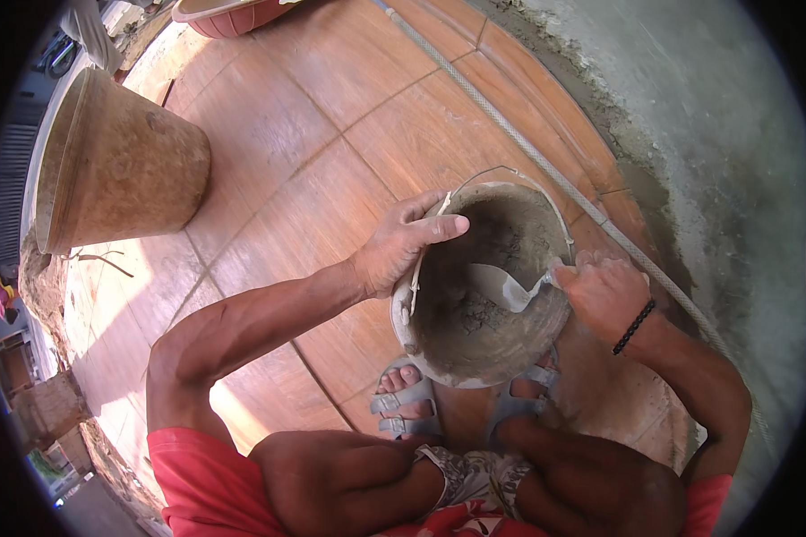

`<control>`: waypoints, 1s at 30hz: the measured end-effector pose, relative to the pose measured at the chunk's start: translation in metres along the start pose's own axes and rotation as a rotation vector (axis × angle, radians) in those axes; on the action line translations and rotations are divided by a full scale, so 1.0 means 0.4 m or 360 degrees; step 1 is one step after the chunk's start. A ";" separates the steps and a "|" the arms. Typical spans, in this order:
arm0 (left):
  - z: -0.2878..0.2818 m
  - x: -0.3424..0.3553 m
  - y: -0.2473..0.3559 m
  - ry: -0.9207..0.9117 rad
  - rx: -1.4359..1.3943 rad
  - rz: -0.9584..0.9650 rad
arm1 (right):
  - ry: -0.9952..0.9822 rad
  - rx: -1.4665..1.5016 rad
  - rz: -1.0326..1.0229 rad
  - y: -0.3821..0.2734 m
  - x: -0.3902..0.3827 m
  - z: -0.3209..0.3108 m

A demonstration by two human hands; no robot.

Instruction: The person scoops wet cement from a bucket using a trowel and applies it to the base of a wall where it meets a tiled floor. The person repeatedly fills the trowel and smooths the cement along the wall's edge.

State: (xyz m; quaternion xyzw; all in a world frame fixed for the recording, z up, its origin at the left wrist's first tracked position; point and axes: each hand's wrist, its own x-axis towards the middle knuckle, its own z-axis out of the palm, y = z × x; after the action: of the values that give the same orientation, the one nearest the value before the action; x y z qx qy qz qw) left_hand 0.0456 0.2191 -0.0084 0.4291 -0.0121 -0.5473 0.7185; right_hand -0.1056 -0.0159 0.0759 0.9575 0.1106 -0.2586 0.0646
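Note:
A round bucket (439, 362), caked with dried cement, is tilted in front of me above my sandalled feet. My left hand (401, 240) grips its left rim, the thumb laid over the edge and the fingers out of sight behind. My right hand (603, 291) is closed round the handle of a trowel (503, 288) at the right rim. The trowel's pale metal blade reaches inside the bucket, over grey crumbly mortar (477, 315) at the bottom. A thin wire handle (517, 172) arches past the far rim.
A large dirty bucket (134, 166) stands at the left on the brown tiles (269, 224). A reddish basin (228, 20) sits at the far edge. One pale braided hose (501, 121) runs diagonally along the right, beside a tiled step edge and rough grey cement floor (725, 179).

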 end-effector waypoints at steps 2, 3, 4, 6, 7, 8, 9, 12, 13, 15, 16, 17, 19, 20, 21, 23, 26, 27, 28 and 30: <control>-0.013 0.007 -0.008 0.0018 0.0025 0.0009 | -0.0090 0.0120 -0.0083 -0.016 0.017 0.007; -0.013 0.008 -0.014 0.0080 -0.0019 0.0036 | -0.0112 0.0127 -0.0079 -0.019 0.013 0.016; -0.010 0.009 -0.022 0.0142 -0.0063 0.0063 | -0.0133 0.0134 -0.0074 -0.021 -0.002 0.028; -0.011 0.005 -0.029 0.0215 -0.0080 0.0092 | -0.0151 0.0176 -0.0075 -0.033 -0.009 0.033; -0.013 0.004 -0.032 0.0219 -0.0057 0.0095 | -0.0150 0.0207 -0.0074 -0.039 -0.011 0.025; -0.012 0.005 -0.033 0.0212 -0.0032 0.0100 | -0.0148 0.0234 -0.0064 -0.043 -0.015 0.019; -0.009 0.007 -0.038 0.0211 -0.0044 0.0106 | -0.0171 0.0256 -0.0069 -0.047 -0.019 0.021; 0.005 0.016 -0.050 0.0198 -0.0036 0.0129 | -0.0243 0.0350 -0.0056 -0.043 -0.036 0.029; 0.009 0.019 -0.053 0.0193 -0.0006 0.0137 | -0.0273 0.0403 -0.0039 -0.041 -0.041 0.030; 0.021 0.022 -0.051 0.0200 0.0058 0.0149 | -0.0294 0.0599 -0.0016 -0.037 -0.055 0.042; 0.027 0.024 -0.049 0.0213 0.0091 0.0154 | -0.0285 0.0741 -0.0015 -0.037 -0.064 0.062; 0.029 0.025 -0.051 0.0224 0.0125 0.0154 | -0.0278 0.0887 -0.0009 -0.040 -0.069 0.079; 0.028 0.027 -0.058 0.0227 0.0084 0.0198 | -0.0232 0.0968 -0.0030 -0.040 -0.050 0.094; 0.026 0.030 -0.052 0.0217 0.0063 0.0242 | -0.0197 0.0988 -0.0035 -0.036 -0.040 0.087; 0.028 0.031 -0.051 0.0202 0.0109 0.0204 | -0.0207 0.1035 0.0004 -0.035 -0.046 0.081; 0.044 0.040 -0.053 0.0198 0.0230 0.0161 | -0.0188 0.1119 0.0047 -0.038 -0.079 0.080; 0.060 0.031 -0.031 0.0286 0.0376 0.0133 | -0.0156 0.1341 0.0073 -0.046 -0.112 0.072; 0.055 0.025 -0.020 0.0237 0.0558 0.0117 | -0.0134 0.1460 0.0126 -0.052 -0.125 0.059; 0.037 0.023 -0.021 0.0248 0.0489 0.0154 | -0.0071 0.1465 0.0124 -0.060 -0.128 0.063; -0.009 -0.005 -0.036 0.0301 0.0376 0.0159 | 0.0026 0.1560 0.0102 -0.080 -0.122 0.097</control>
State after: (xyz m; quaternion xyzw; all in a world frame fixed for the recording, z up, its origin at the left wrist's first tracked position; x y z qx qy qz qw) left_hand 0.0355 0.2223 -0.0188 0.5591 -0.0302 -0.4627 0.6873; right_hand -0.1733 -0.0007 0.0654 0.8801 -0.0530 -0.2704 -0.3866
